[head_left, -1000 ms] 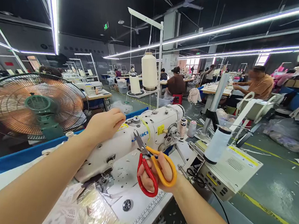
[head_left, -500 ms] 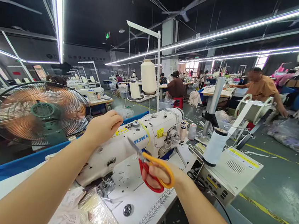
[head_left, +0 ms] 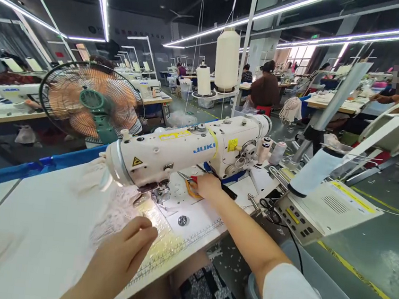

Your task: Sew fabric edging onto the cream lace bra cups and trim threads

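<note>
My right hand (head_left: 208, 186) reaches under the arm of the white sewing machine (head_left: 185, 150) and rests on the red and orange scissors (head_left: 189, 185), which lie low on the machine bed; its fingers are closed over the handles. My left hand (head_left: 122, 253) hovers near the table's front edge with fingers curled together, just above pale lace fabric (head_left: 116, 210) that runs under the presser foot (head_left: 161, 194). Nothing shows in the left hand.
A spinning fan (head_left: 90, 102) stands behind the white table (head_left: 35, 218). A control box (head_left: 324, 212) with a thread cone (head_left: 314, 173) sits at the right. Large thread cones (head_left: 226, 59) hang on a stand behind. Other people sit at machines farther back.
My left hand came down from the machine's top to the table's front edge. My right hand lowered the scissors onto the bed under the machine arm. The view dropped downward.
</note>
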Motion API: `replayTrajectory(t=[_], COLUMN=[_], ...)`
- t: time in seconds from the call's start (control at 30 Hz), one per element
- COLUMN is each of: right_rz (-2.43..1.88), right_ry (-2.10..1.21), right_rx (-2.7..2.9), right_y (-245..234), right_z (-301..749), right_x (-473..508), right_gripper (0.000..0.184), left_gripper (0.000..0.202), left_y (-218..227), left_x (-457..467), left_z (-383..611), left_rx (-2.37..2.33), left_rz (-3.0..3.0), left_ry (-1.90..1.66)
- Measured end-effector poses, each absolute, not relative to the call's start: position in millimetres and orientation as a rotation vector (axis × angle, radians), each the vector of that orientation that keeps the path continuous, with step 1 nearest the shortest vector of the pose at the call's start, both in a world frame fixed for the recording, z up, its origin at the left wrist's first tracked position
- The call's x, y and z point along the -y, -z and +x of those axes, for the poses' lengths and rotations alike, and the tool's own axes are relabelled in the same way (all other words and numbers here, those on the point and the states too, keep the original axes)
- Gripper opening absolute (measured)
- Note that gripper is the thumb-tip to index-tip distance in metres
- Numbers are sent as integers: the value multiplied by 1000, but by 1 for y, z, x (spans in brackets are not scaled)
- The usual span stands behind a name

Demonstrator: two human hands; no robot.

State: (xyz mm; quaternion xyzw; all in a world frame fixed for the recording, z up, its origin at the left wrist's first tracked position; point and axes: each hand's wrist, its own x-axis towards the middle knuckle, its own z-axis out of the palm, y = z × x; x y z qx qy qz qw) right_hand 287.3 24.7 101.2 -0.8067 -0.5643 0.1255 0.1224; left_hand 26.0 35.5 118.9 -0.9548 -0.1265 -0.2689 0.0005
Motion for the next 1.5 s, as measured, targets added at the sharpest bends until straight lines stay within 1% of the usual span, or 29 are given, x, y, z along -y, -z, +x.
replayTrajectory(t=[0.1, 0.17, 0.2, 0.23, 0.3, 0.37, 0.5, 0.57, 0.63, 0.73, 0.77, 0.83, 0.93, 1.0, 1.07, 1.13, 1.2, 1.3, 1.37, 1.43, 1.5], right_rz=[-2136, -1915, -1620, -1460, -1438, -1534, -1535, -1539, -1564, -1545, -1522, -1482, -1474, -1497, -1527, -1546, -1552, -1561, -1558, -1523, -1461], right_ry=[-450, -654, -867, -978, -1026, -1017, -1099, -1108, -1047, -881, -834, -752, -624, -533, -481, -473, -464, -397, -305, -205, -130], right_rx=[1650, 1745, 1774, 1760, 1694, 1641, 1538, 1511, 1527, 1574, 1574, 1535, 1416, 1349, 1320, 1317, 1315, 1300, 1277, 1249, 1239], right_y=[-95, -84, -77, -68, -49, -32, -11, -9, -9, -6, -3, 3, 14, 20, 24, 26, 26, 25, 23, 20, 17], right_z=[247, 210, 192, 177, 155, 148, 156, 161, 167, 178, 183, 193, 208, 214, 218, 220, 221, 222, 221, 219, 213], right_x=[20, 57, 73, 88, 111, 123, 136, 141, 144, 147, 148, 150, 155, 158, 161, 162, 162, 158, 153, 147, 142], right_gripper=[28, 31, 46, 54, 51, 39, 30, 25, 18, 10, 9, 9, 10, 11, 11, 11, 11, 12, 13, 14, 15], left_gripper=[29, 34, 34, 34, 35, 33, 16, 15, 16, 15, 15, 18, 24, 34, 40, 40, 38, 35, 32, 29, 27], left_y=[-79, -60, -52, -45, -35, -26, -13, -9, -8, -14, -17, -27, -44, -53, -57, -57, -55, -57, -59, -55, -45], left_x=[-13, 0, 7, 12, 23, 32, 47, 54, 58, 59, 56, 44, 16, -5, -24, -39, -49, -53, -47, -31, -9], left_z=[5, 0, -1, -1, -3, -4, -5, -3, 2, 11, 14, 23, 46, 71, 98, 121, 135, 132, 117, 94, 71], left_rx=[699, 818, 865, 909, 1001, 1091, 1370, 1491, 1577, 1624, 1570, 1303, 940, 951, 983, 962, 953, 965, 976, 1088, 1394], left_rz=[-3221, -3320, -3373, -3428, -3526, -3609, -3678, -3723, -3830, -3981, -4012, -4024, -3722, -3361, -3093, -3027, -3058, -3123, -3265, -3596, -3998], left_ry=[771, 699, 648, 592, 477, 429, 534, 589, 553, 375, 323, 235, 128, 66, -92, -261, -325, -285, -174, 64, 384])
